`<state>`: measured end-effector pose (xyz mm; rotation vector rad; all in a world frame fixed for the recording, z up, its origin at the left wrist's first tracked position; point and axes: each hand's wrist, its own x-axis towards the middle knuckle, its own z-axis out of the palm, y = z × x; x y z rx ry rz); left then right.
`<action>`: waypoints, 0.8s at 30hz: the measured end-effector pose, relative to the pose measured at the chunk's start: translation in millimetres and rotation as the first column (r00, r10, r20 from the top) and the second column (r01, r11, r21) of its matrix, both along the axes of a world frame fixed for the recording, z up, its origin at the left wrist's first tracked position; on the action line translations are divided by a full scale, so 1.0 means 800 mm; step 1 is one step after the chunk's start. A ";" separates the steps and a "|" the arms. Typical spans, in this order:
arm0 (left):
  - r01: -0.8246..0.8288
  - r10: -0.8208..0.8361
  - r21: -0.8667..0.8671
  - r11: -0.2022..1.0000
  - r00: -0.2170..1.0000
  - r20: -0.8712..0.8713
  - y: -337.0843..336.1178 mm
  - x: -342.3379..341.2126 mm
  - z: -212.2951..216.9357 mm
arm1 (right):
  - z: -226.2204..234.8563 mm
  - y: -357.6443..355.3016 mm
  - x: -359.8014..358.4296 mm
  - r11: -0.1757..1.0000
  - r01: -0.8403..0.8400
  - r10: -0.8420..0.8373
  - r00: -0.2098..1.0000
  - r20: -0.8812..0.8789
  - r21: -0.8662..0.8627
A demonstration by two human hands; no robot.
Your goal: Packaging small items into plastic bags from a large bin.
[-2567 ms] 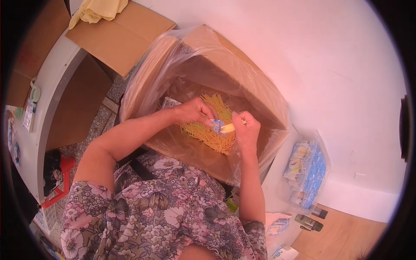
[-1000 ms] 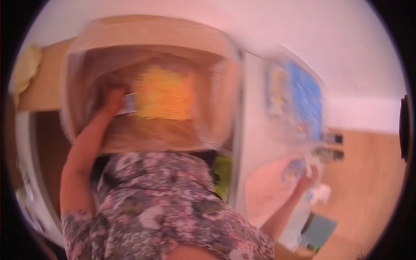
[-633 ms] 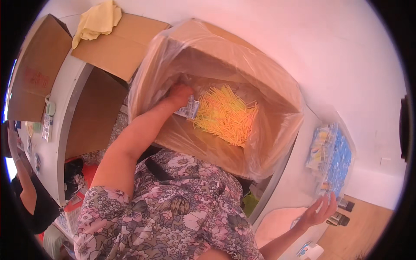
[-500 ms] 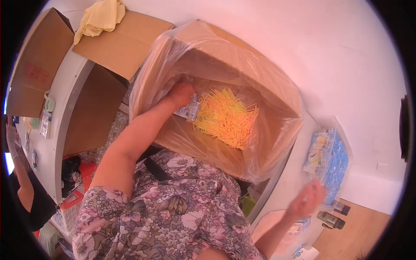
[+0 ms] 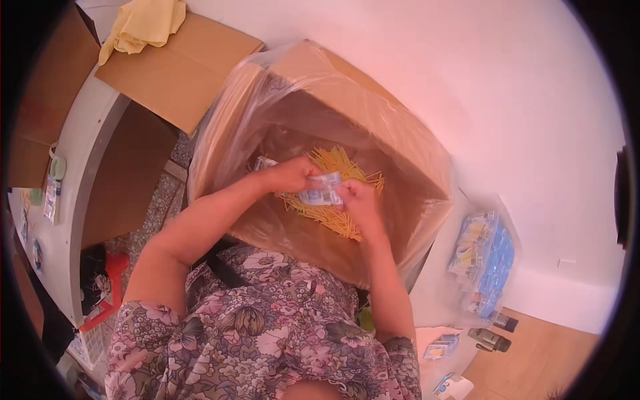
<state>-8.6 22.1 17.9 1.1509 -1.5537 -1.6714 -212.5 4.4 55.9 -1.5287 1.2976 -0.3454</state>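
Note:
A large cardboard box (image 5: 400,133) lined with a clear plastic bag stands in front of me. At its bottom lies a heap of thin yellow sticks (image 5: 337,217). Both my hands are inside the box above the heap. My left hand (image 5: 290,177) and my right hand (image 5: 357,200) together grip a small clear packet with blue print (image 5: 321,191), one hand at each end. A second small packet (image 5: 263,163) lies at the box bottom just left of my left hand.
A clear bag of blue and yellow packets (image 5: 485,263) lies on the white table to the right, with loose small packets (image 5: 441,348) and two dark small objects (image 5: 490,339) nearby. Cardboard flaps (image 5: 177,67) and a yellow cloth (image 5: 143,23) are at upper left.
My right hand has come back from the table at the right into the box. It now grips a small packet together with my left hand, which stayed in the box.

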 end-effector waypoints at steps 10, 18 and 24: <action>-0.206 0.301 -0.221 0.953 0.707 0.640 -0.020 0.023 -0.003 | -0.154 -0.110 0.004 0.398 -0.533 -0.277 0.706 -0.652 -0.746; -0.281 0.371 -0.242 0.929 0.694 0.618 -0.015 0.033 -0.018 | -0.150 -0.109 0.060 0.616 -0.700 -0.164 0.337 -0.927 -0.363; -0.236 0.325 -0.224 0.946 0.699 0.637 -0.025 0.025 -0.003 | -0.159 -0.121 0.015 0.389 -0.581 -0.234 0.688 -0.687 -0.715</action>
